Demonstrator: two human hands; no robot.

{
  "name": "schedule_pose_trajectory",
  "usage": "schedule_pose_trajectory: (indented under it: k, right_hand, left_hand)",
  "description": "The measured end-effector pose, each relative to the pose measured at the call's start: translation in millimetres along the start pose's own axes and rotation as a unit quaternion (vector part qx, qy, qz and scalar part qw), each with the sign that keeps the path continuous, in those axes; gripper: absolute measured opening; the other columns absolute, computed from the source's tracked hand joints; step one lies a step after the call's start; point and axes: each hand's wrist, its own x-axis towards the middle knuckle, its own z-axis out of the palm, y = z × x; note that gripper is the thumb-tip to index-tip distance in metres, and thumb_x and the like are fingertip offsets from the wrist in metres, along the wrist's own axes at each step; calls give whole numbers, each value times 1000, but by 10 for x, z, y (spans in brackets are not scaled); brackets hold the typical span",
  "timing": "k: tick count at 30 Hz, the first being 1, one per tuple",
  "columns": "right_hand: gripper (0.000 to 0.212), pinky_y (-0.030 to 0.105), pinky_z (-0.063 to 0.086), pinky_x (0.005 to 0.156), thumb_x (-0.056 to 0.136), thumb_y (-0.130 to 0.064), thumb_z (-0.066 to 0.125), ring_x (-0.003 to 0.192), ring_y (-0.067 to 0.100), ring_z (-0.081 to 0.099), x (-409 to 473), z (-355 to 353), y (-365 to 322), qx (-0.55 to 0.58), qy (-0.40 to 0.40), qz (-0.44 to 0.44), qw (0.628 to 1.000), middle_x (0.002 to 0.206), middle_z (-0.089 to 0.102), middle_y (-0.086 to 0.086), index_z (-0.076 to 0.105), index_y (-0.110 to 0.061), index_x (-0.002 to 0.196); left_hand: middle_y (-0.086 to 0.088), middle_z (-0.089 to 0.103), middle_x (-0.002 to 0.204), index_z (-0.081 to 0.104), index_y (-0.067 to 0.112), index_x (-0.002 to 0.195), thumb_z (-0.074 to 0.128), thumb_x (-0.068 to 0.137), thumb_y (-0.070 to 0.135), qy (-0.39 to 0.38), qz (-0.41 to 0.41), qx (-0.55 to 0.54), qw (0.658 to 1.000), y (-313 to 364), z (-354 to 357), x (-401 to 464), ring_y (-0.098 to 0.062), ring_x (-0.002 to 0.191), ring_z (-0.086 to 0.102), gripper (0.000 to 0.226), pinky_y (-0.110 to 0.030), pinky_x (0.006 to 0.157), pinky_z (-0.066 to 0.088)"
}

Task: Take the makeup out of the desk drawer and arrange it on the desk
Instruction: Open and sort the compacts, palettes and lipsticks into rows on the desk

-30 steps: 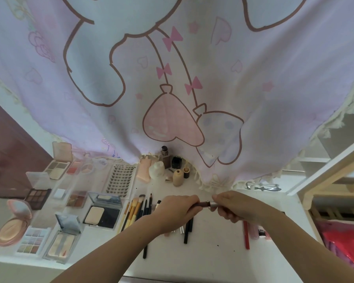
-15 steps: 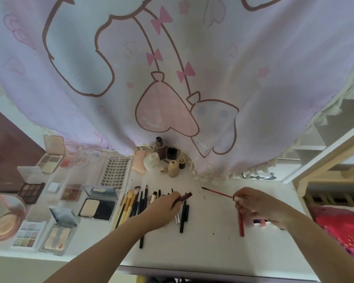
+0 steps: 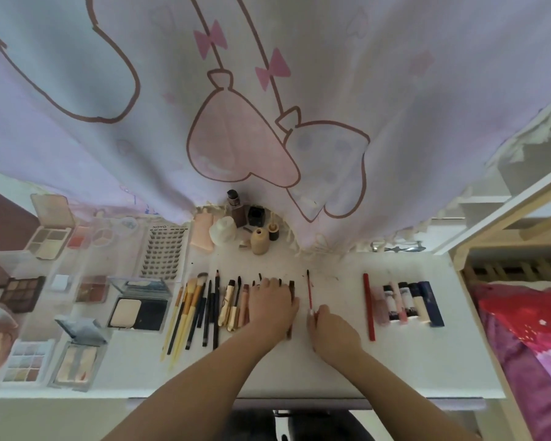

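Item: thin red brush (image 3: 309,289), lying on the white surface (image 3: 411,361) just right of the pencil row (image 3: 268,281), its near end pinched in the right hand (image 3: 334,335). Half a second before it was held in the air. Its dark cap (image 3: 291,297), pulled off a second ago, lay beside the pencils under the edge of the left hand (image 3: 272,308), fingers spread flat over them. Farther right of the row: red pencil (image 3: 369,308), then lipstick tubes (image 3: 411,303). Left: brushes (image 3: 188,313), compacts (image 3: 137,310), palettes (image 3: 21,292). Judged: arranging nearly finished.
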Motion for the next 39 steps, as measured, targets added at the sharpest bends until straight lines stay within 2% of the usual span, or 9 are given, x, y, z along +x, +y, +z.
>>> schedule_pose_trajectory:
  k: [9,14,18,24,28,31,35,37,39]
  right_hand:
    - [45,31,43,70,101,-42,23,93,26,64,123,140,-237,-113,-21,-21,993,103,66,7,57,-13,102]
    - [27,33,42,80,99,-32,32,96,27,62,202,-519,203,-98,51,7,994,98,67,10,52,-17,88]
    - [28,28,41,70,98,-26,35,95,29,60,513,-1023,683,-91,67,56,992,101,66,10,58,-11,99]
    - [40,30,43,73,97,-45,33,96,24,61,846,-1093,697,-174,30,62,982,104,65,4,58,-16,106]
    - [36,30,43,72,96,-42,38,93,23,61,877,-1034,640,-201,23,39,979,100,65,4,60,-15,102]
    - [28,29,43,68,94,-37,42,81,21,59,865,-1032,623,-156,23,34,987,86,62,2,59,-15,89]
    - [26,27,37,54,90,-28,45,59,15,48,757,-1119,594,-6,16,9,1000,64,52,0,49,-13,69]
    - [24,25,37,53,92,-23,45,59,14,49,580,-1202,559,51,-32,-27,998,63,55,-2,52,-12,72]
    - [25,17,38,49,96,-22,44,57,12,50,359,-1282,531,54,-135,-66,987,63,59,-6,58,-14,77]
  left_hand:
    - [-7,57,117,56,13,115,31,99,39,2,19,14,1000,-176,112,35,-24,109,50,39,-36,90,39]
    - [-7,56,117,55,11,116,30,100,31,49,74,-36,995,132,5,21,-25,111,48,36,-35,91,36]
    - [-9,58,112,55,9,111,32,99,29,22,129,-97,987,790,35,26,-27,107,49,32,-37,90,36]
    - [-11,55,117,48,9,121,32,98,32,-23,76,-91,993,1312,179,223,-28,108,47,36,-36,89,35]
    - [-9,55,116,45,11,126,33,98,33,-25,62,-80,995,1339,232,272,-27,108,48,37,-35,89,35]
    - [-8,57,114,48,13,121,32,98,31,-14,46,-98,994,1314,231,254,-26,106,49,34,-34,88,35]
    - [-8,58,112,51,10,114,30,100,26,-8,58,-133,989,1095,139,164,-27,103,52,30,-34,86,37]
    - [-9,59,107,52,9,111,32,101,28,-4,100,-140,985,903,38,74,-27,97,55,29,-34,80,38]
    - [-10,60,102,54,9,107,33,101,30,-21,159,-129,979,723,-83,-29,-27,92,54,30,-35,75,39]
